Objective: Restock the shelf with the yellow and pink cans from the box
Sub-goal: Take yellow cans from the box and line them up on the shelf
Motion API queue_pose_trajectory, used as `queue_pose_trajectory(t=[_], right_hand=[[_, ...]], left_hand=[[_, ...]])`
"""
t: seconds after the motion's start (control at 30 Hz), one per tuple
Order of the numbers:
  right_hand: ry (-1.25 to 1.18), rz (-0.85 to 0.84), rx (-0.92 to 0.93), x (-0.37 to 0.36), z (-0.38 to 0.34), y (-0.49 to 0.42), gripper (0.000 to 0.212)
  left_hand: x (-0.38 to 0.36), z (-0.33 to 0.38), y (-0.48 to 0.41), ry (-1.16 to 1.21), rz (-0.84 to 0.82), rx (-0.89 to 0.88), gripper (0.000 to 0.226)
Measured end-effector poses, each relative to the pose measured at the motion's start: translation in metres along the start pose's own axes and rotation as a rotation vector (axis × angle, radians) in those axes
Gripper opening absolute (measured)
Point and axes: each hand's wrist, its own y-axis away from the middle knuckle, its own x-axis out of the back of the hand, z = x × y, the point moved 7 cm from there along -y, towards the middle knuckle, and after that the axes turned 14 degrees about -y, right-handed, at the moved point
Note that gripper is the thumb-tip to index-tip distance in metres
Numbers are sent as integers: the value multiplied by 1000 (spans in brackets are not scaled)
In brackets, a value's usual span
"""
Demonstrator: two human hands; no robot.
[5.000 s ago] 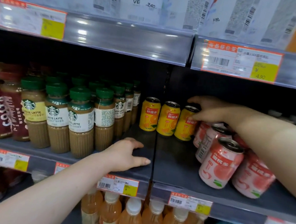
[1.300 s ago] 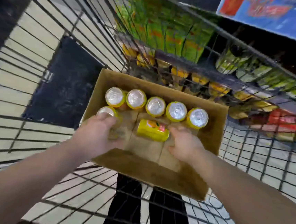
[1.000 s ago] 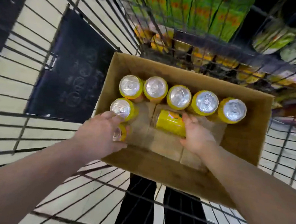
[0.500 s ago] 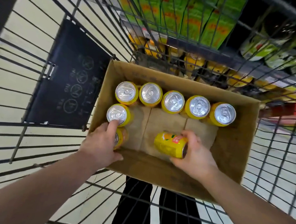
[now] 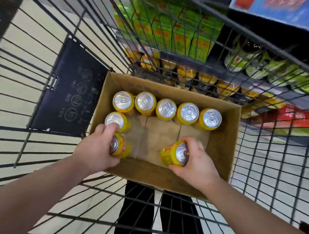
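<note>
Hands grip tilted yellow cans, left (image 5: pixel 97 149) and right (image 5: pixel 196 162), inside box (image 5: pixel 223 142); six upright cans (image 5: pixel 166 109) crowd beside

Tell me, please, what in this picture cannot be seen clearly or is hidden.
- Left hand: its can is partly covered by the fingers; how full the grip is stays unclear.
- Right hand: its can's label is too blurred to read.
- Shelf goods: blurred, behind the cart's wire.
- Box: near wall hidden by both arms.
</note>
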Motion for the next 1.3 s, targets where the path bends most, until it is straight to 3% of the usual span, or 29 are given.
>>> queue_pose_trajectory(t=[0.13,0.37,0.53,0.77,1.13,1.3], right_hand=[[-56,27,64,24,-37,25,74],[-302,186,63,68,-96,86,80],[-376,333,116,89,-132,139,64],[-359,618,201,111,-171,224,58],[-398,1043,162,173,-147,397,78],[-413,1210,136,206,-99,491,68]], left_hand=[[46,18,30,131,85,-52,73],[110,43,79,329,241,-135,74],[151,53,105,406,325,-261,70],[226,82,156,366,416,-519,60],[263,222,269,257,432,-950,56],[254,312,336,260,352,-1125,46]])
